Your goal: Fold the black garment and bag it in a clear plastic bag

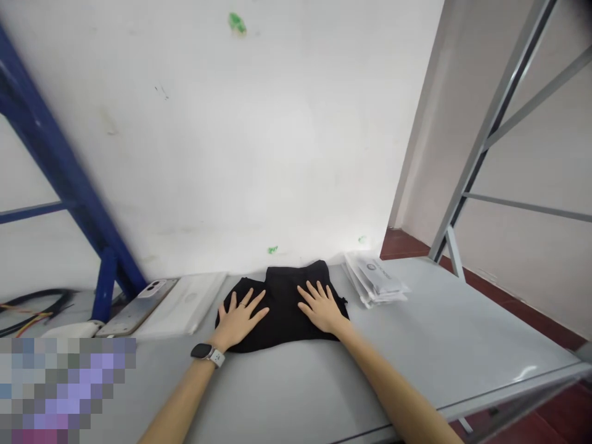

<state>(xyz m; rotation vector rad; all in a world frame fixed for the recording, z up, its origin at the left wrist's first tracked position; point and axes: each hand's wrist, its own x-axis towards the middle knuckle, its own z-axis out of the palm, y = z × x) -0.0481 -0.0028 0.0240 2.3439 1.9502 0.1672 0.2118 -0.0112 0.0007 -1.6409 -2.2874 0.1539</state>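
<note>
A black folded garment (283, 296) lies on the grey table (416, 345) close to the white wall. My left hand (238, 319) rests flat on the garment's left part with its fingers spread; a dark watch sits on that wrist. My right hand (322, 306) lies flat on the garment's right part, fingers spread too. Neither hand holds anything.
A stack of white plastic bags (375, 280) lies right of the garment. Left of it are a clear flat bag (182, 303) and a phone (139, 306). Cables (32, 308) and a blue rack post (69, 179) stand at the left, a grey metal frame (485, 135) at the right.
</note>
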